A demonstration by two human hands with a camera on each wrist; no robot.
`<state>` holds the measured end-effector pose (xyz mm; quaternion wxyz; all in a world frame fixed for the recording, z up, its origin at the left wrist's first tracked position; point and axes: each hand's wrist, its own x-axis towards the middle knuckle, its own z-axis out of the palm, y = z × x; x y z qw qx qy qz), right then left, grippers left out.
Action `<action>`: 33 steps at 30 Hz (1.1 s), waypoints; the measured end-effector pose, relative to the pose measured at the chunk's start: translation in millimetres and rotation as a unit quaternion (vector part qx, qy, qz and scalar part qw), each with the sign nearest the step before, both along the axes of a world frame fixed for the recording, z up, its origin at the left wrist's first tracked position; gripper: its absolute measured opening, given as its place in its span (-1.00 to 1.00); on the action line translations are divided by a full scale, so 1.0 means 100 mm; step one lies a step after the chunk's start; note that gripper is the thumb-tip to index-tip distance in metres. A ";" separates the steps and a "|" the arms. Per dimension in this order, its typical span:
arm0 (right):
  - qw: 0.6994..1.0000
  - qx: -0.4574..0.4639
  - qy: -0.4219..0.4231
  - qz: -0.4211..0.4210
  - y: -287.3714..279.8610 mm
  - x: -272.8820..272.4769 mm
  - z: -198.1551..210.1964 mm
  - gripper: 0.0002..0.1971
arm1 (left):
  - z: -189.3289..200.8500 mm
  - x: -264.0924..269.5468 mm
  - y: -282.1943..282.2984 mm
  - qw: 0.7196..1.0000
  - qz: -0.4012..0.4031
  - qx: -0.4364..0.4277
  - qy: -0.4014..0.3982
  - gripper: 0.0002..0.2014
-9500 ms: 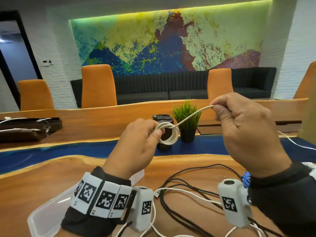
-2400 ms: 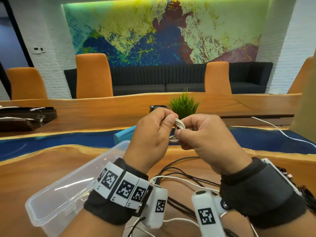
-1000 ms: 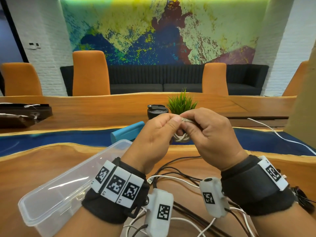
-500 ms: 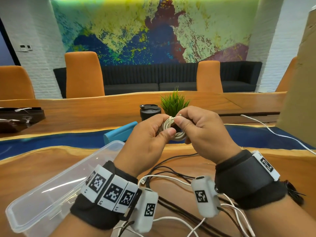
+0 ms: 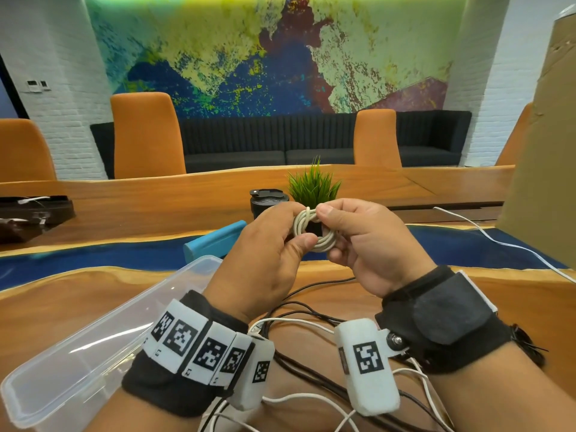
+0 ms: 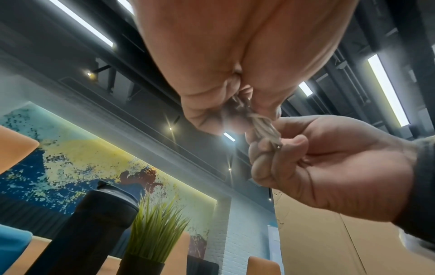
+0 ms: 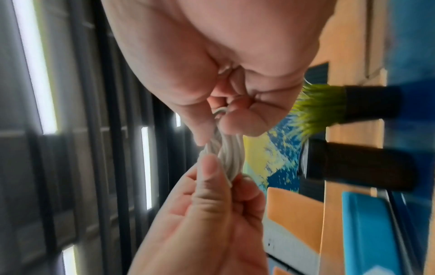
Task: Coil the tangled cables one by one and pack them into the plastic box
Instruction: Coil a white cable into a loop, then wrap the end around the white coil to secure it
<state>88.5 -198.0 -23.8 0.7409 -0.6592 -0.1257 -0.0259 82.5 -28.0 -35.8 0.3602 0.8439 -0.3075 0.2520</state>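
Both hands pinching the white coil [image 5: 314, 230] mid-frame: left hand [image 5: 265, 260], right hand [image 5: 361, 241]. Light, springy; pinching across all loops is probably keeping it wound.

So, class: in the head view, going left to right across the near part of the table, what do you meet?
plastic box → left hand → coiled white cable → right hand

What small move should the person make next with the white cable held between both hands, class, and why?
Probably carry the white cable coil down and left into the clear plastic box. The coil looks fully wound, pinched by the left hand and right hand with no loose tail trailing, and the box stands open by the left wrist. Whether the end is tucked securely is unclear.
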 end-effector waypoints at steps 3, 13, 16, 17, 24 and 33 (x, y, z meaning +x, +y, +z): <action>0.993 -0.084 -0.070 -0.042 0.01 -0.07 0.07 -0.81 | 0.06 0.01 0.06 0.998 -0.019 -0.007 0.052 -0.77; 0.961 -0.196 -0.031 -0.194 -0.92 -0.10 0.35 -0.82 | 0.30 -0.02 0.34 0.997 0.041 -0.014 0.061 -0.66; 0.919 -0.342 0.037 -0.192 -1.24 -0.15 0.31 -0.85 | 0.32 -0.04 0.35 0.997 0.053 0.028 0.052 -0.70; 0.899 -0.393 0.066 -0.183 -1.34 -0.18 0.27 -0.87 | 0.33 -0.05 0.35 0.996 0.054 0.037 0.053 -0.71; 0.782 -0.573 0.210 -0.127 -1.74 -0.19 -0.20 -0.88 | 0.30 -0.06 0.31 0.997 0.037 0.043 0.049 -0.82; 0.628 -0.754 0.104 -0.162 -1.52 -0.03 -0.15 -0.78 | 0.44 -0.14 0.49 0.994 0.094 0.050 0.003 -0.83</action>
